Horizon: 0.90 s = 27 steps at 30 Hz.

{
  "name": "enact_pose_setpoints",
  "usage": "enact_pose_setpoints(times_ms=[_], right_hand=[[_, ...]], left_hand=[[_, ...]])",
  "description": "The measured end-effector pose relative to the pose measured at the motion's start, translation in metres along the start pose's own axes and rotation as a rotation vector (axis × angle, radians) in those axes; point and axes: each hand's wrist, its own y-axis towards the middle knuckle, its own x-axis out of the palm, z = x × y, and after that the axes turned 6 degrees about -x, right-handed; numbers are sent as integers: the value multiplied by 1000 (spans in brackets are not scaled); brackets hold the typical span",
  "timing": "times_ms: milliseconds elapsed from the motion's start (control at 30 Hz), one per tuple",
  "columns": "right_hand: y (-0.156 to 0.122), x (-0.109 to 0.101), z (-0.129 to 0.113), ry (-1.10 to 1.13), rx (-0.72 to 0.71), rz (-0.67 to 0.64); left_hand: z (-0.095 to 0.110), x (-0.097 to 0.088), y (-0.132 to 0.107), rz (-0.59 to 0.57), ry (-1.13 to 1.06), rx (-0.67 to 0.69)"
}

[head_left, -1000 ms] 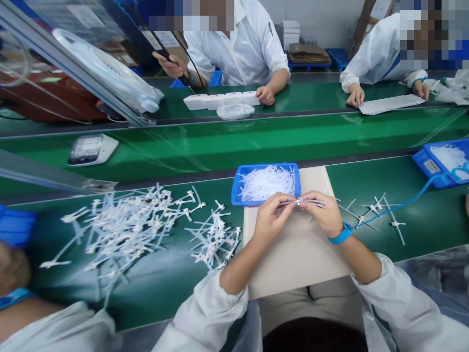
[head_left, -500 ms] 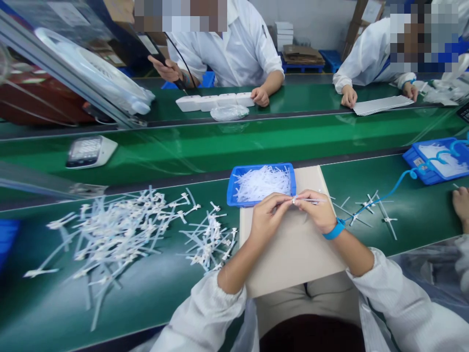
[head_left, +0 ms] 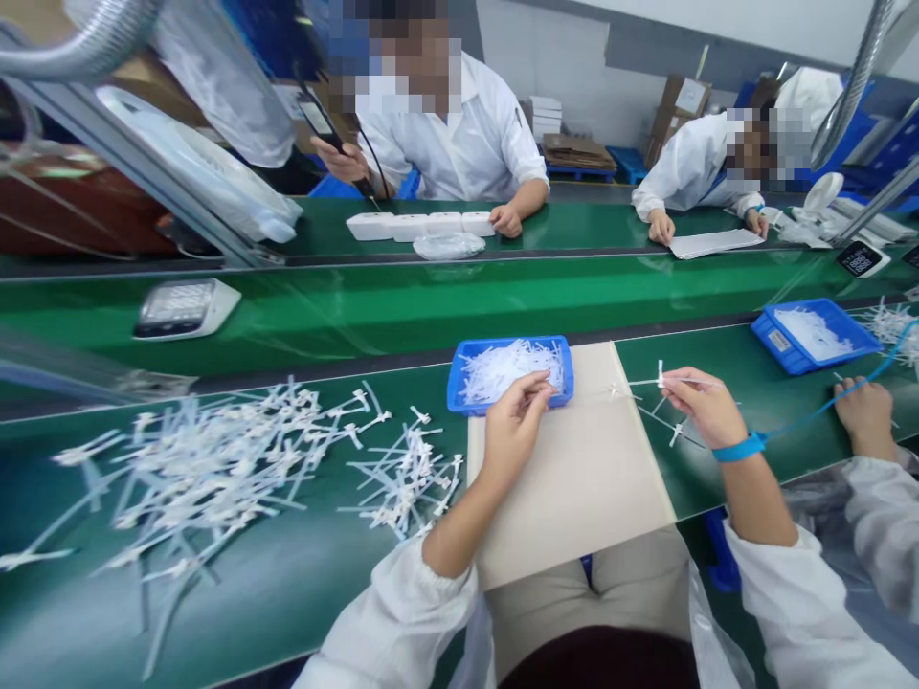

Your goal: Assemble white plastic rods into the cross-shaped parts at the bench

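My right hand [head_left: 700,407] pinches a white connector with thin translucent tubes [head_left: 661,375], to the right of the beige board [head_left: 567,488]. One tube sticks out to the left of the fingers and a short white end points up. By the front right edge of the blue bin [head_left: 458,400] is my left hand [head_left: 513,416], its fingers curled and the fingertips closed near the thumb. Whatever is between them, if anything, is too small to make out. Short clear tube pieces [head_left: 503,368] fill the bin.
Connectors with tubes lie in a large pile [head_left: 215,469] and a smaller pile [head_left: 409,478] on the left. A second blue bin [head_left: 790,359] stands at the right, near a neighbour's hand [head_left: 865,416]. Two people work across the green bench.
My hands, which met over the board, have moved apart. The right went rightward with the connector and tubes; the left stays by the bin. The camera view has shifted.
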Motion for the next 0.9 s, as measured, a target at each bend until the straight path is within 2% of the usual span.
enact_pose_setpoints(times_ms=[100, 200, 300, 367, 467, 567, 633, 733, 800, 900], right_hand=[[1, -43, 3, -211, 85, -2], [-6, -74, 8, -336, 79, 146], [-14, -89, 8, -349, 11, 318], [-17, -86, 3, -357, -45, 380], [-19, -62, -14, -396, -127, 381], [-17, -17, -34, -241, -199, 304], [-13, 19, -43, -34, -179, 124], [-1, 72, -40, 170, -43, -172], [8, 98, -31, 227, 38, -289], [16, 120, -16, 278, 105, -380]], left_hand=[[4, -1, 0, 9, -4, 14], [6, -2, 0, 8, 11, 15], [6, -3, 1, -37, 63, 35], [6, -4, 2, -57, 93, 72], [6, -4, 1, -56, 120, 122], [7, -5, 1, -51, 143, 139], [6, -6, 1, -56, 150, 154], [4, -7, 2, -86, 157, 193], [1, -7, 2, -118, 157, 222], [-3, -3, 1, -202, 131, 255]])
